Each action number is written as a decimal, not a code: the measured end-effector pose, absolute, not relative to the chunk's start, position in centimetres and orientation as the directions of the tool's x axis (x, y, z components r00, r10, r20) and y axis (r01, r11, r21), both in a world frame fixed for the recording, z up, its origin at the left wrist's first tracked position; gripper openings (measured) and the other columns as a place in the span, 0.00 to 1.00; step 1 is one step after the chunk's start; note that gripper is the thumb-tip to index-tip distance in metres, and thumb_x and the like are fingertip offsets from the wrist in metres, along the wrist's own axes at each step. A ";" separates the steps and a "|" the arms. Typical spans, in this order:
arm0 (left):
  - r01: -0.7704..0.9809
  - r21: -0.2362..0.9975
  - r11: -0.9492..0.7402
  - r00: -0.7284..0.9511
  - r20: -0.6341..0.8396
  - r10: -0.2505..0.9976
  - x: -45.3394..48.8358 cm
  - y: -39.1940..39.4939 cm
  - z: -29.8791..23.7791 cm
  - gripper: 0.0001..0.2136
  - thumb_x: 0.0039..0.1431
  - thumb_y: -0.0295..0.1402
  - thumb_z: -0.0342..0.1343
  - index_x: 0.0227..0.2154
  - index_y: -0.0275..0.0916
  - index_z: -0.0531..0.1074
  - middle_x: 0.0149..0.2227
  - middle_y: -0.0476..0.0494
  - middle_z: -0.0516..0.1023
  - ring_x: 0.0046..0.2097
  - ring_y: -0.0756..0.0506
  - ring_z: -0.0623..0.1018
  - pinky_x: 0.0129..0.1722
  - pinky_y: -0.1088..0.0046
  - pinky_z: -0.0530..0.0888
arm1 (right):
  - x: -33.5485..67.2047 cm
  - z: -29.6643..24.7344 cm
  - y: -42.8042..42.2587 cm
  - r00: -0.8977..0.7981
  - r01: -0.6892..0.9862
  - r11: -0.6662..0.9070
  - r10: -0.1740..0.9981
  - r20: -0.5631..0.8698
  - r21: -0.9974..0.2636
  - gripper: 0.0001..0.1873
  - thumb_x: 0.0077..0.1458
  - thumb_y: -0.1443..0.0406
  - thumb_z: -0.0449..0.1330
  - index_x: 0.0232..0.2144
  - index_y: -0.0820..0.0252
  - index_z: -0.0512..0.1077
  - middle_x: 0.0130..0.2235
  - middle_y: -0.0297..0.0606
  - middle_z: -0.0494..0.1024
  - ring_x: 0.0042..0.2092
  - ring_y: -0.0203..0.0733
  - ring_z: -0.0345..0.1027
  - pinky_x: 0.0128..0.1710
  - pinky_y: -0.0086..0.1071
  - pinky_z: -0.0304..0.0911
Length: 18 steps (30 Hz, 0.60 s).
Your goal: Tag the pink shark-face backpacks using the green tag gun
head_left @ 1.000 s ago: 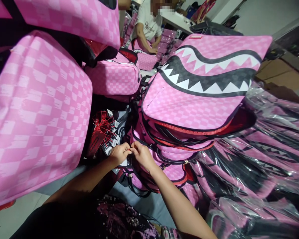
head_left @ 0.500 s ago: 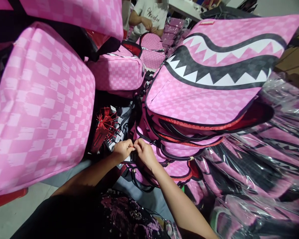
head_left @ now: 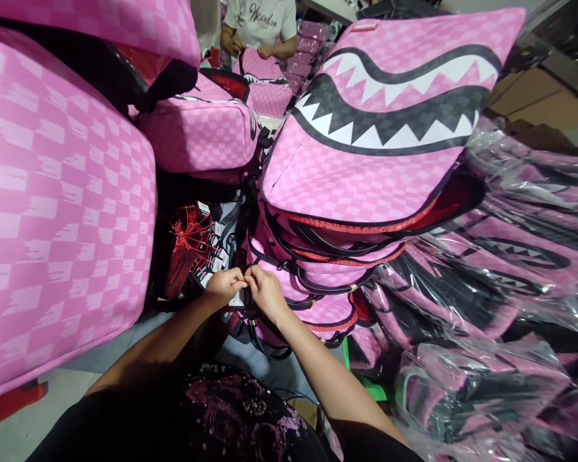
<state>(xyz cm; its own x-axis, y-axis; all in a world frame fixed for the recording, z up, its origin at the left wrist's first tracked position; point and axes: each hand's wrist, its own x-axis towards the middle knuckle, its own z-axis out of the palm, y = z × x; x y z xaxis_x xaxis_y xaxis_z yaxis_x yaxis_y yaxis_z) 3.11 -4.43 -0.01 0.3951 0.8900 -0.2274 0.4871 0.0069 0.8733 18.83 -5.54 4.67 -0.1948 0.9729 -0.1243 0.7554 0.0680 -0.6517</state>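
Note:
My left hand (head_left: 224,286) and my right hand (head_left: 266,294) meet with fingers pinched together. A thin red tag string (head_left: 241,280) runs between their fingertips. Just below the fingers shows a pale tag (head_left: 237,299), partly covered by the hands. Both hands are at the left side of a stack of pink checkered backpacks, by the black straps. The top backpack (head_left: 351,179) carries a black-and-white shark-teeth print. To the left of my hands lies a bunch of red-stringed hang tags (head_left: 185,240), with white labels fanned out beside it.
A large pink checkered bag (head_left: 72,212) stands close on the left, another pink bag (head_left: 207,135) behind. Plastic-wrapped backpacks (head_left: 481,372) are heaped on the right. Across the table, a person in a white T-shirt (head_left: 262,25) handles a pink bag (head_left: 270,96).
The view has shifted, so most things sit further left and a little higher. My hands keep pinching the string close together. The other person's hands have moved apart over the pink bag.

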 end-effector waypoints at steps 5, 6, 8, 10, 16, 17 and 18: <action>0.509 0.861 -0.027 0.403 -0.210 0.891 2.9 -4.5 -0.1 0.08 0.62 0.35 0.53 0.36 0.43 0.77 0.29 0.52 0.80 0.32 0.50 0.78 0.34 0.76 0.70 | 18.8 4.7 -5.5 -0.186 0.760 0.066 0.975 -0.119 -0.646 0.05 0.60 0.66 0.51 0.32 0.56 0.65 0.29 0.34 0.73 0.33 0.40 0.68 0.36 0.30 0.58; 0.521 0.853 -0.032 0.392 -0.206 0.897 2.9 -4.5 0.0 0.08 0.62 0.36 0.53 0.35 0.44 0.77 0.29 0.52 0.80 0.32 0.49 0.78 0.34 0.75 0.70 | 18.8 4.7 -5.5 -0.185 0.761 0.068 0.976 -0.116 -0.645 0.05 0.59 0.66 0.51 0.31 0.56 0.65 0.29 0.33 0.73 0.32 0.40 0.68 0.37 0.30 0.58; 0.546 0.837 -0.038 0.360 -0.193 0.913 2.8 -4.5 0.2 0.08 0.61 0.37 0.54 0.33 0.43 0.77 0.30 0.51 0.80 0.34 0.48 0.78 0.35 0.74 0.70 | 18.8 4.6 -5.5 -0.181 0.756 0.069 0.978 -0.108 -0.651 0.05 0.59 0.66 0.51 0.31 0.56 0.65 0.28 0.33 0.73 0.32 0.40 0.67 0.36 0.30 0.58; 0.556 0.830 -0.051 0.356 -0.182 0.917 2.8 -4.6 0.4 0.07 0.61 0.36 0.54 0.35 0.44 0.77 0.31 0.52 0.80 0.34 0.48 0.78 0.35 0.75 0.70 | 18.7 4.6 -5.5 -0.176 0.745 0.067 0.979 -0.099 -0.664 0.06 0.60 0.65 0.50 0.31 0.56 0.65 0.29 0.33 0.73 0.31 0.40 0.67 0.35 0.30 0.58; 0.594 0.799 -0.095 0.347 -0.147 0.926 3.0 -4.7 0.5 0.07 0.63 0.35 0.53 0.35 0.44 0.76 0.36 0.50 0.81 0.38 0.48 0.78 0.38 0.75 0.71 | 18.8 4.6 -5.6 -0.173 0.712 0.064 0.981 -0.087 -0.699 0.07 0.60 0.64 0.49 0.31 0.56 0.65 0.28 0.33 0.72 0.31 0.40 0.67 0.34 0.30 0.58; 0.600 0.794 -0.102 0.339 -0.137 0.931 3.0 -4.7 0.5 0.07 0.63 0.36 0.53 0.36 0.43 0.76 0.37 0.50 0.81 0.39 0.48 0.78 0.39 0.74 0.71 | 18.8 4.6 -5.6 -0.169 0.708 0.058 0.982 -0.089 -0.704 0.07 0.60 0.63 0.49 0.31 0.56 0.65 0.28 0.33 0.72 0.31 0.40 0.67 0.33 0.30 0.58; 0.599 0.792 -0.114 0.346 -0.127 0.930 3.0 -4.7 0.4 0.07 0.63 0.35 0.54 0.37 0.42 0.75 0.37 0.50 0.81 0.38 0.49 0.78 0.39 0.74 0.71 | 18.8 4.6 -5.5 -0.164 0.705 0.052 0.982 -0.091 -0.708 0.08 0.60 0.63 0.49 0.31 0.56 0.65 0.28 0.33 0.72 0.30 0.40 0.67 0.33 0.30 0.58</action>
